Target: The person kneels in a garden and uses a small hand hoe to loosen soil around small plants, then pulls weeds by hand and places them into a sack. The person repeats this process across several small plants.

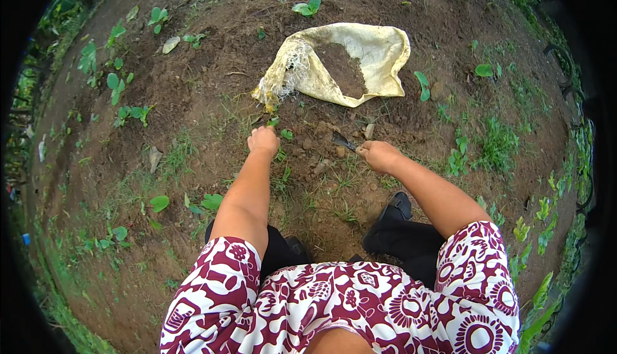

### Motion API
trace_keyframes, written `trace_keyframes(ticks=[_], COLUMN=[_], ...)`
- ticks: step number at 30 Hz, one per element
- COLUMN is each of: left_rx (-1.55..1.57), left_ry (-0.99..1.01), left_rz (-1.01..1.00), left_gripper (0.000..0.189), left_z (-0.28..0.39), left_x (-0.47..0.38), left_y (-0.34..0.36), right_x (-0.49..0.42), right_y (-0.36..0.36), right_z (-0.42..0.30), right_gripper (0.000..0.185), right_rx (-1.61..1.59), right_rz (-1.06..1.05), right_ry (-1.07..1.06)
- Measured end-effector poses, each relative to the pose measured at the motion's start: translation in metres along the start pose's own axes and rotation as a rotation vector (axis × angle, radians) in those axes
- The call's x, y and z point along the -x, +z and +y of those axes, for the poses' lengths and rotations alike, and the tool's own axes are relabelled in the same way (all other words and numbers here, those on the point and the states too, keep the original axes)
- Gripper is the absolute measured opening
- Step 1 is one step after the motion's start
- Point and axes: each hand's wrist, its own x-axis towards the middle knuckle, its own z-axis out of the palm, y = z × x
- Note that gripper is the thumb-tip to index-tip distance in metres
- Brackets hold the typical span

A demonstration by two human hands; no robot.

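My right hand (380, 156) is closed around the handle of a small hand trowel (343, 141), whose dark metal blade points left over loose brown soil (308, 137). Just left of a few small green seedlings (286, 134) is my left hand (263, 140), low over the ground with its fingers curled; whether they grip a plant is hidden. Beyond both hands lies a frayed, pale yellow woven sack (385, 60) with dark soil (340, 67) on it. Its torn end has loose white threads (299, 62).
Small stones (369, 131) lie near the trowel. Broad-leaved seedlings (114, 84) grow at the left, others (422, 85) right of the sack. A grass clump (499, 144) stands at the right. My shoe (393, 212) rests on the ground below my right hand.
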Motion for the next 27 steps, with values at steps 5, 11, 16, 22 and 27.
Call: trace_keyframes(ticks=[5,11,16,22,27], left_rx=[-0.094,-0.262,-0.487,-0.268,-0.027], left_ry=[0.149,0.066,-0.18,0.192,0.068], left_rz=[-0.156,-0.041,-0.015,0.35,0.042], left_gripper=[0.061,0.028,0.027,0.022,0.046], left_z=[0.025,-0.06,-0.092,-0.046,-0.009], left_x=[0.037,0.019,0.032,0.028,0.007], left_y=[0.078,0.088,0.052,0.055,0.075], right_x=[0.016,0.029,0.021,-0.008,-0.031], right_y=[0.012,0.036,0.072,0.095,0.133], right_z=[-0.015,-0.026,-0.042,-0.063,-0.07], right_gripper=[0.037,0.043,0.046,0.048,0.047], right_rx=[-0.178,-0.468,-0.546,-0.373,-0.435], right_rz=[-0.186,-0.319,-0.362,-0.291,-0.209], right_ry=[0.008,0.0,0.054,-0.036,-0.024])
